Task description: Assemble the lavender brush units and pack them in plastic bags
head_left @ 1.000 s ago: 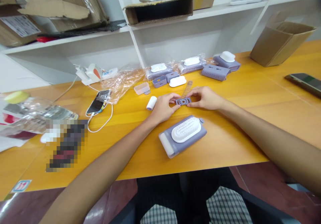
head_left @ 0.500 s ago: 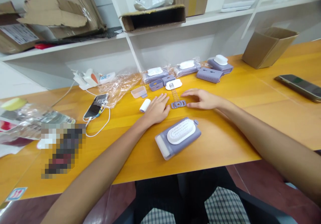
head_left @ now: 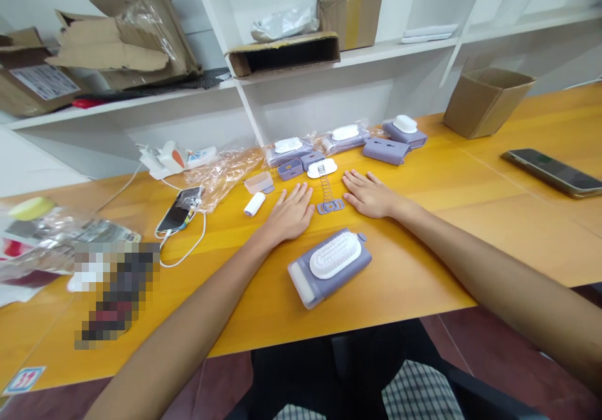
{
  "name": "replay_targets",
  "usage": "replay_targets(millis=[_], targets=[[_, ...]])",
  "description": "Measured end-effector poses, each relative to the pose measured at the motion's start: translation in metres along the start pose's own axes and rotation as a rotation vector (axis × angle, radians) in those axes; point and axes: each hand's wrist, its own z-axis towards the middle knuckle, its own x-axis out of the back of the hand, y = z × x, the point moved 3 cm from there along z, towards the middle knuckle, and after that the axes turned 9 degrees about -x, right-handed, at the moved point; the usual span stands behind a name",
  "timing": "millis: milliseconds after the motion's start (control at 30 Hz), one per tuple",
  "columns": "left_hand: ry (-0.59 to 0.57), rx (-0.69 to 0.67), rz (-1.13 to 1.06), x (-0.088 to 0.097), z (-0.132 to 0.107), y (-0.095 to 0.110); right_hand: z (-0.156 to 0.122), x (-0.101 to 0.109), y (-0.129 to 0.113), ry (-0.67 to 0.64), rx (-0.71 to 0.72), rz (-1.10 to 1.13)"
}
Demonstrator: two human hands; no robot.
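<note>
A: Where are the hands?
B: The left hand (head_left: 292, 213) and right hand (head_left: 369, 194) lie flat and open, palms down, on the yellow wooden bench (head_left: 399, 289).

A: And between them?
B: A flat grey-purple slotted plastic plate (head_left: 331, 206), its long axis running left to right. A thin wire coil spring (head_left: 326, 188) stretches from it, pointing away from the person, its far end over a white oval plastic piece (head_left: 322, 168).

A: Anything nearer?
B: A grey-purple box-shaped plastic case (head_left: 305, 280) topped with white bristles, its long axis slanting, pale end towards near left.

A: What changed?
B: A second ago, both hands' fingertips held the plate. The short white plastic cylinder (head_left: 254, 204) has shifted left.
</note>
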Motion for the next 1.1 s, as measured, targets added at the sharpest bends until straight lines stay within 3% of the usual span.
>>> replay_targets(millis=[567,633,833,1100], targets=[[0.038,-0.007,-0.022,-0.004,0.000,-0.004,0.002,-0.002,0.003,0.020,0.018,0.011],[0.096,-0.014,-0.029,-0.003,0.001,-0.006,0.002,-0.002,0.003,0.007,0.015,0.004],[0.442,-0.009,0.041,0.005,0.006,-0.020,0.002,0.001,0.002,-0.024,-0.002,-0.001],[0.402,0.124,0.116,0.006,0.006,-0.020,0.001,0.001,0.000,-0.020,0.003,-0.016]])
